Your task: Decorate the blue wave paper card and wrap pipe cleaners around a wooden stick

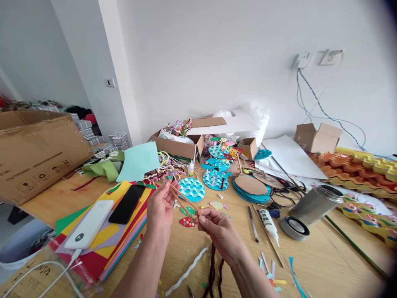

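My left hand (161, 207) and my right hand (217, 229) hold thin tan pipe-cleaner strands (182, 200) between them over a wooden table (310, 265). The left fingers curl round the upper end. At the lower end the right fingers pinch the strands. Just beyond them lie a teal wavy paper disc (191, 189) and small paper fish (187, 222). A dark brown twisted strand (214, 269) lies under my right wrist.
A stack of coloured foam sheets (124, 231) with a white power bank (89, 224) and a black phone (127, 203) lies at left. A glue bottle (268, 221), a pen (252, 223), a metal flask (314, 203) with its lid (294, 227), cardboard boxes and more teal discs surround the hands.
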Motion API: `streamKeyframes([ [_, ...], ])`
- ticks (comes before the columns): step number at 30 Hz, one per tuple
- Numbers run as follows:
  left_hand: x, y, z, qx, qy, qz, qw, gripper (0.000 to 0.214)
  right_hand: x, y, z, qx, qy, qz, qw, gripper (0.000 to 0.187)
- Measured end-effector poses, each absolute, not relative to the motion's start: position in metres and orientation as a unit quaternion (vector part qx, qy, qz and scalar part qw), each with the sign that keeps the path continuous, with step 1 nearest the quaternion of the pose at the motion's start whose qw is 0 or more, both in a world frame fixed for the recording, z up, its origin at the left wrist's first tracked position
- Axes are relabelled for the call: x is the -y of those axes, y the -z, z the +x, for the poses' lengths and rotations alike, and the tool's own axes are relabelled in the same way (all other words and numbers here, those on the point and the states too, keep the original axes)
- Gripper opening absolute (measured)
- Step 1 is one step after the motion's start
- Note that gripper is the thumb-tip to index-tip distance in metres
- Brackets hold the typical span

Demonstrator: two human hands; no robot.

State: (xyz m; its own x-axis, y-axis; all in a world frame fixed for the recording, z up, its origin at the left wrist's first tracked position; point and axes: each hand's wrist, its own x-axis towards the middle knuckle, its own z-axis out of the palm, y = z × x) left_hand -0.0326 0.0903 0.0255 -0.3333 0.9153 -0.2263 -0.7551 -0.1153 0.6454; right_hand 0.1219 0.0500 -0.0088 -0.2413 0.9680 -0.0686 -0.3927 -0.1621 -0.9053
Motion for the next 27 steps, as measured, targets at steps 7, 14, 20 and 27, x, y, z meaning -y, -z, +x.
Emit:
streamKeyframes([
  [7,-0.087,-0.026,-0.033,-0.343,-0.717,0.144,0.59,0.014,-0.057,0.018,0.127,0.376,-0.629,-0.399,0.552,0.042],
  [14,-0.086,-0.023,-0.023,-0.316,-0.739,0.21,0.557,0.018,-0.062,0.023,0.131,0.465,-0.488,-0.467,0.571,0.05],
  [20,-0.087,-0.021,-0.021,-0.341,-0.756,0.265,0.491,0.02,-0.063,0.027,0.13,0.536,-0.39,-0.513,0.546,0.044],
  [27,-0.087,-0.02,-0.024,-0.344,-0.775,0.226,0.48,0.022,-0.058,0.024,0.125,0.586,-0.416,-0.478,0.506,0.033],
])
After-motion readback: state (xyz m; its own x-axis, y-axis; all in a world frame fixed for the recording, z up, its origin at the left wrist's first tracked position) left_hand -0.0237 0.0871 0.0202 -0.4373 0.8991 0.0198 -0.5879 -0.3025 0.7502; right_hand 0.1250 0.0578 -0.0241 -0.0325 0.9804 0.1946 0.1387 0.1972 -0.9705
